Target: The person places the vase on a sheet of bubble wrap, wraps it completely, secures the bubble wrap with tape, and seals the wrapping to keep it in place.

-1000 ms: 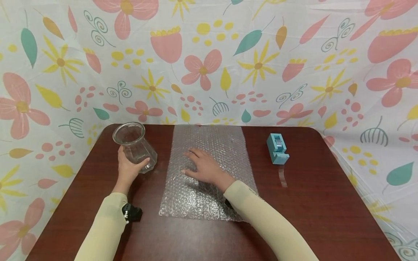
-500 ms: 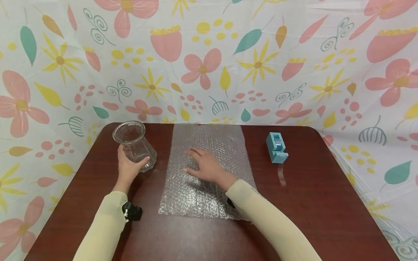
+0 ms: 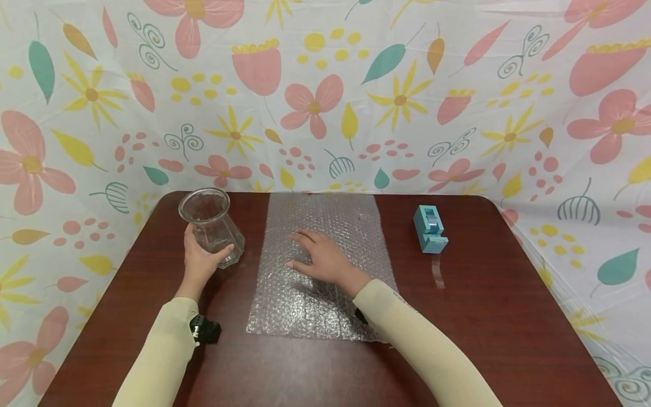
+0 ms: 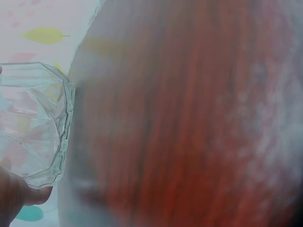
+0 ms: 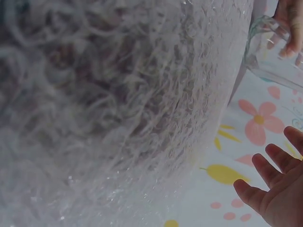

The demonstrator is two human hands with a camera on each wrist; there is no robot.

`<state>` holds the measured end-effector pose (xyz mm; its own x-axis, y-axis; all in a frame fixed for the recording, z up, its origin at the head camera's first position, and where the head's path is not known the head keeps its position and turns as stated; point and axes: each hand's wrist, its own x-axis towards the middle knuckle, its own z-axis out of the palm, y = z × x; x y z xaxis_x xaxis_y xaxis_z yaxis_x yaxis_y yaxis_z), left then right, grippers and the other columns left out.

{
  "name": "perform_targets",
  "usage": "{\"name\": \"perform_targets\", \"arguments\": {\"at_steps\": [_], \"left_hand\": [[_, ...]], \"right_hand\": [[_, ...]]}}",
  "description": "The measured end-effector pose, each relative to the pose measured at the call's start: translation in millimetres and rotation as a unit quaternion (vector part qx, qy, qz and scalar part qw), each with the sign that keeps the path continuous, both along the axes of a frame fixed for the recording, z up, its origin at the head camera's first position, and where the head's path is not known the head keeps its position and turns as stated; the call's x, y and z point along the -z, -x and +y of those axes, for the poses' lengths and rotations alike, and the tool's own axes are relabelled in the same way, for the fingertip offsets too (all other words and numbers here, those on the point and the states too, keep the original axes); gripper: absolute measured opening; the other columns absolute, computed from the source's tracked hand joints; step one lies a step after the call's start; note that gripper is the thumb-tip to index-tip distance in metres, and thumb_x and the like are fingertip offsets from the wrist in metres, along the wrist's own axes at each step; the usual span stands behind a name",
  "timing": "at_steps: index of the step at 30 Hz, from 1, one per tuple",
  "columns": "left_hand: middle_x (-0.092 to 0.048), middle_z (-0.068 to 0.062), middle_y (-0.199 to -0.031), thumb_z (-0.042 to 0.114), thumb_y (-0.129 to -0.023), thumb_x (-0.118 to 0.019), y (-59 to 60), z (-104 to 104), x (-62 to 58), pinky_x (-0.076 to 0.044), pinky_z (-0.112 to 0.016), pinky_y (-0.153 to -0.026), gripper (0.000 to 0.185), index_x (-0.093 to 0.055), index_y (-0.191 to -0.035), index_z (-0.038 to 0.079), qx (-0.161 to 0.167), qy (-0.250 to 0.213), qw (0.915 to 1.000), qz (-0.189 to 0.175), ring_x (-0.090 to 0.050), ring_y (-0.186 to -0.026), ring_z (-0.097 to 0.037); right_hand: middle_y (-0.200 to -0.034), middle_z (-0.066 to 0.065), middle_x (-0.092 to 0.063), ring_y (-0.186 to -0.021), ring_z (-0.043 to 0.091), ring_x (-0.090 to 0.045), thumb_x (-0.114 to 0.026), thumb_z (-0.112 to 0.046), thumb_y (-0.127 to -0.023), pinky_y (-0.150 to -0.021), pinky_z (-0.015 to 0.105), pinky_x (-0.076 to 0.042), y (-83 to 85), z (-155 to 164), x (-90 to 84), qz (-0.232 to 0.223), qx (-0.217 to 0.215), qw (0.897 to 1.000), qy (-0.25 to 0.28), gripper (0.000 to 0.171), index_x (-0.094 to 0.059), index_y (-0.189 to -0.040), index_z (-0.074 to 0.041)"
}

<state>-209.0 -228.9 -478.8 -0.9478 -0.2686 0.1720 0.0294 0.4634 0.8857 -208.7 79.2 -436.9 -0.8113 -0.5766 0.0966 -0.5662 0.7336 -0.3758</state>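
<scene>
Barely a stir here: over the last second the glass vase has eased slightly right at its rim, a hair nearer the bubble wrap, while its base keeps nearly the same spot. The left grip has it, curled round the lower body, thumb near the base on the side facing the sheet, and that hold hasn't loosened. So the vase is near the far-left corner of the counter, apart from the wrap; whether it rests there or hangs just clear, I can't tell.

Over to the right grip: nothing in it, fingers extended and spread over the middle of the wrap, a shadow underneath. It has drifted only a touch rightward, and contact is hard to call. The sheet hasn't budged, flat from the counter's far edge toward the near side. The blue tape dispenser stays put toward the far-right corner, a strip of clear tape lying just on its near side.

And what is that shift worth? As I read it, a small adjustment of the hold, no new stage: glass in hand but not on the wrap, sheet unfolded, strip apart from both.
</scene>
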Motion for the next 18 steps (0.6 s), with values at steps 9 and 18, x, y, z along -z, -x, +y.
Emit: {"name": "perform_targets", "arguments": {"at_steps": [9, 18], "left_hand": [[-0.021, -0.021, -0.165, 0.013, -0.079, -0.084, -2.4, 1.9, -9.4, -0.022, -0.063, -0.126, 0.110, -0.013, -0.162, 0.010, 0.012, 0.003, 0.9999, 0.011, -0.024, -0.155, -0.040], [-0.035, -0.022, -0.160, 0.013, -0.077, -0.087, -10.7, 14.1, -33.3, -0.029, -0.064, -0.122, 0.106, -0.022, -0.160, 0.007, 0.046, 0.042, 0.9975, 0.033, -0.035, -0.149, -0.041]], "right_hand": [[-0.160, 0.017, -0.043, -0.148, 0.039, -0.043, -0.063, -0.050, -0.098, -0.122, 0.057, -0.036, 0.7, 5.9, -2.7, -0.002, 0.010, 1.000, 0.000, 0.072, -0.044, -0.154, -0.011], [-0.161, 0.016, -0.042, -0.148, 0.039, -0.043, -0.065, -0.050, -0.097, -0.119, 0.059, -0.038, -2.6, 16.1, -17.9, 0.008, 0.024, 1.000, 0.019, 0.072, -0.043, -0.156, -0.015]]}}
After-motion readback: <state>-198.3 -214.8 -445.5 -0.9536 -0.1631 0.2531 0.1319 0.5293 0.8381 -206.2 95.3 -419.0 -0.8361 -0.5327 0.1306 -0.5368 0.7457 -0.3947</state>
